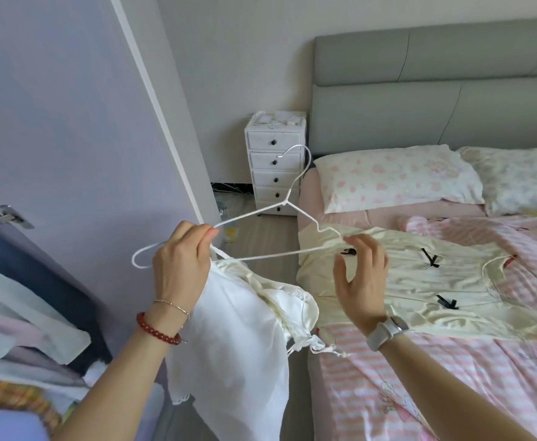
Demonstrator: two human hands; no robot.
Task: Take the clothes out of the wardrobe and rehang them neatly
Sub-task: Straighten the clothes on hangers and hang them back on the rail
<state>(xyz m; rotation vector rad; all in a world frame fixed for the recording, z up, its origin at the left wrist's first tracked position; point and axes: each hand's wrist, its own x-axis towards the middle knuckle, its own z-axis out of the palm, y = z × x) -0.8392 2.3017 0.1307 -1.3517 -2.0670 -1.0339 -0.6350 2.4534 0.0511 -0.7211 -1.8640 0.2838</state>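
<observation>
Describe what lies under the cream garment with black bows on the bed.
The cream garment lies on pink-and-white striped bedding, which shows around its edges. Whatever sits directly beneath its middle is covered.

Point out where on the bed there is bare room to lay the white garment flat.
Free: the striped cover near the foot, below the cream top, and the pink sheet strip between the pillows and that top. Crowded: the middle, where the cream top lies spread. The left hand holds the hanger and white garment.
</observation>
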